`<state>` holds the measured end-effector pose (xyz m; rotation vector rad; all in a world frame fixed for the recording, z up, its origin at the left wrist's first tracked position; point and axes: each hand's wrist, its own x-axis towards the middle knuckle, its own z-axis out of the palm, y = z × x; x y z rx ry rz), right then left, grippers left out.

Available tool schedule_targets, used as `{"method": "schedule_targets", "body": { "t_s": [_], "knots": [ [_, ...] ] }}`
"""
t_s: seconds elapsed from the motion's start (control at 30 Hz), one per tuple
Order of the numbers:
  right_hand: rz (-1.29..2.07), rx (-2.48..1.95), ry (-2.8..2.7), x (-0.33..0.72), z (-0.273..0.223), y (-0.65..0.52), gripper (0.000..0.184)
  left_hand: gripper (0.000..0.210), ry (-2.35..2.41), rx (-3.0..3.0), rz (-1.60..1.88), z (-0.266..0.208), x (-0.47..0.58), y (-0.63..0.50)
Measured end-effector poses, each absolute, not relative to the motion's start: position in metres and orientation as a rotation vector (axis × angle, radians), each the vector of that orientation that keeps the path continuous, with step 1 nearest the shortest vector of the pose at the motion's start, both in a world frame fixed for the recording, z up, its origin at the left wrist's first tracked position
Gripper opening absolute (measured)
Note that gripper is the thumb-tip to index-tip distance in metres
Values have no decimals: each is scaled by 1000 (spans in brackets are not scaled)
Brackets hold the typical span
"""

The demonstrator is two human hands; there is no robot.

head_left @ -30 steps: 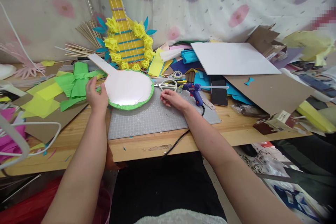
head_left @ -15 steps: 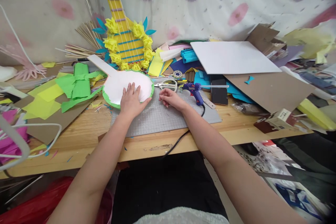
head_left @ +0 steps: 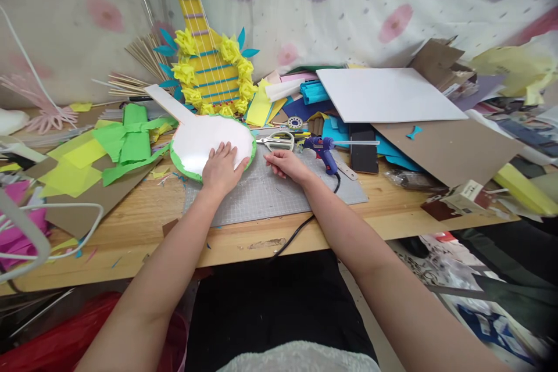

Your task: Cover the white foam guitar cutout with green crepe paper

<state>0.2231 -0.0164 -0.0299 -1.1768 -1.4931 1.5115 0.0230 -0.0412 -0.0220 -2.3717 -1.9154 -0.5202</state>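
- Front edge of tabletop: black cord drops over it, slack, likely giving the glue gun play; gray mat just behind, presumably sparing the wood.
- Left hand: grip open, fingers spread flat on the white guitar-shaped board; apparently steadying it.
- Right hand: fingers loosely curled over the mat, near the glue gun; cannot tell whether anything small is pinched.
- Board: overlaps mat's far left part, neck toward tabletop's back left corner; green strip runs between its left rim and green paper, perhaps left within reach.
- Scissors: beyond right hand; handy there, I judge.
- Back edge: yellow guitar stands upright, probably parked clear of the hands.
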Motion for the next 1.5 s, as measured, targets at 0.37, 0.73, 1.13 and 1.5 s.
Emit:
{"method": "schedule_targets", "body": {
  "t_s": [0.37, 0.73, 1.13, 1.5],
  "knots": [
    [1446, -1433, -1636, 286, 4, -34, 12, 54, -1974, -2345, -503, -22, 27, -41],
    [641, -1950, -1704, 348, -2, -37, 44, 54, -1961, -2326, -431, -19, 28, -45],
    [1310, -1231, -982, 339, -14, -18, 25, 52, -1936, -2312, -675, -25, 25, -43],
    [1199, -1115, -715, 281, -34, 47, 24, 28, -2014, -2038, -1641, -27, 13, -35]
  ]
}}
